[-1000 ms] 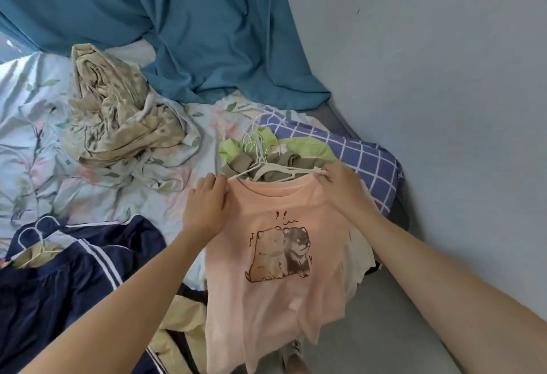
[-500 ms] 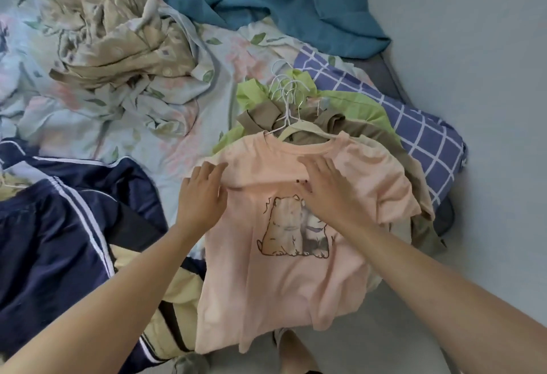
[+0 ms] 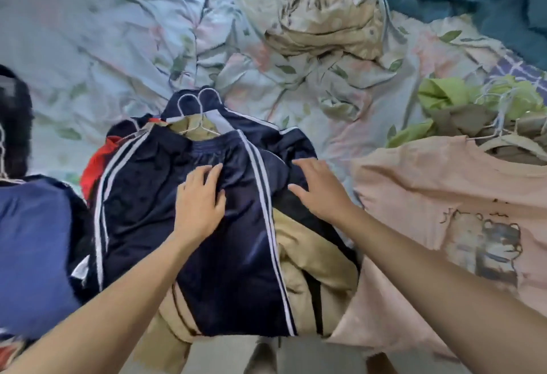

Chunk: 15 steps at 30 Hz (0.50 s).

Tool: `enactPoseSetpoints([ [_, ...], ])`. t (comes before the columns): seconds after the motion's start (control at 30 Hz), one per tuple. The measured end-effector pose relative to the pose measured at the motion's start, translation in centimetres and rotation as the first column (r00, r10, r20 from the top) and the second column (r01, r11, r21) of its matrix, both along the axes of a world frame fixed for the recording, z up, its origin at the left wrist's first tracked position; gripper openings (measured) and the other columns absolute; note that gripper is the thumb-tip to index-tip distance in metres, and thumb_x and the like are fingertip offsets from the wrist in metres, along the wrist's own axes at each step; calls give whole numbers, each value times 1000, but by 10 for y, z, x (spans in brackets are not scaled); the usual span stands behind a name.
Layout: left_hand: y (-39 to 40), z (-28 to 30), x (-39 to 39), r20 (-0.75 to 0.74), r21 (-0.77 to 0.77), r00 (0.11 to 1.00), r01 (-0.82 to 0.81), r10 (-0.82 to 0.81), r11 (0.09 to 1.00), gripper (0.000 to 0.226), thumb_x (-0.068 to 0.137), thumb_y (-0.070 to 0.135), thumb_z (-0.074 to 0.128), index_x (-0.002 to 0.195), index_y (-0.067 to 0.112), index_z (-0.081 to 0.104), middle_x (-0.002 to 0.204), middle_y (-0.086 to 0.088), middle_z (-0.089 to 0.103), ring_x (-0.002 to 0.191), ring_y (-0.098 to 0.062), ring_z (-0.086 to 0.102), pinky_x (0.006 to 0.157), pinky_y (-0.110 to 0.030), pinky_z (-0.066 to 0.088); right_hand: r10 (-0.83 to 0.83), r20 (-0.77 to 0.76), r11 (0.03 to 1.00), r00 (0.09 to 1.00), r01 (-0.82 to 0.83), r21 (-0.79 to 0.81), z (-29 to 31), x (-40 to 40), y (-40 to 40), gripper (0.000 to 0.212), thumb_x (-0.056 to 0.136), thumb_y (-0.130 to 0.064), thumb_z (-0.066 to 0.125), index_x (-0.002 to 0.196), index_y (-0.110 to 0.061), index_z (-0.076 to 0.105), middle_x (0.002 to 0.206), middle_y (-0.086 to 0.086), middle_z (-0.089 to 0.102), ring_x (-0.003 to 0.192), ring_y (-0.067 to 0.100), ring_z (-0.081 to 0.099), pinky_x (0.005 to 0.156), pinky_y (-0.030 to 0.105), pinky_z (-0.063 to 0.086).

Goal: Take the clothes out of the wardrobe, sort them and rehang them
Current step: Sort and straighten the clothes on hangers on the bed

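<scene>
The pink T-shirt [image 3: 429, 196] is running off the right edge. The navy shorts [image 3: 225, 240] are covering most of a tan garment [image 3: 313, 258]. The far-left dark clothing [image 3: 14, 125] is blurring.

Soft even daylight, faint shadows, slight motion blur, wide-angle bending at edges

Both hands have left the pink shirt [image 3: 420, 196], which now lies flat on the bed to the right. The left hand [image 3: 199, 202] and right hand [image 3: 318, 188] have moved over to the navy striped shorts [image 3: 225, 225], fingers [image 3: 213, 172] spread, resting flat on the fabric.
</scene>
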<state>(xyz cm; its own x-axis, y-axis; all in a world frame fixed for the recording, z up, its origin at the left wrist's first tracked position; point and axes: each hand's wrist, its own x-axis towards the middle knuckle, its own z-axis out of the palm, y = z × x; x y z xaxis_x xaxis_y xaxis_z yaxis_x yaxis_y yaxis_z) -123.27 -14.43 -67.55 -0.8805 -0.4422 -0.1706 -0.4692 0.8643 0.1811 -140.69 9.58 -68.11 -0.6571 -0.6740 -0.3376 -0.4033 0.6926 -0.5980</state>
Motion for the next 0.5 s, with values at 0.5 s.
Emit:
enactPoseSetpoints([
  [0.5,-185,-14,13,71,-75,960,-267,272,961,64,95,48,65,141,7,47,132,-22,52,121,-44,48,90,-56,46,-182,8,970,983,178,165,-35,13,-170,40,97,-32,69,128,-13,52,130,14,56,122,38,53,100,52,47],
])
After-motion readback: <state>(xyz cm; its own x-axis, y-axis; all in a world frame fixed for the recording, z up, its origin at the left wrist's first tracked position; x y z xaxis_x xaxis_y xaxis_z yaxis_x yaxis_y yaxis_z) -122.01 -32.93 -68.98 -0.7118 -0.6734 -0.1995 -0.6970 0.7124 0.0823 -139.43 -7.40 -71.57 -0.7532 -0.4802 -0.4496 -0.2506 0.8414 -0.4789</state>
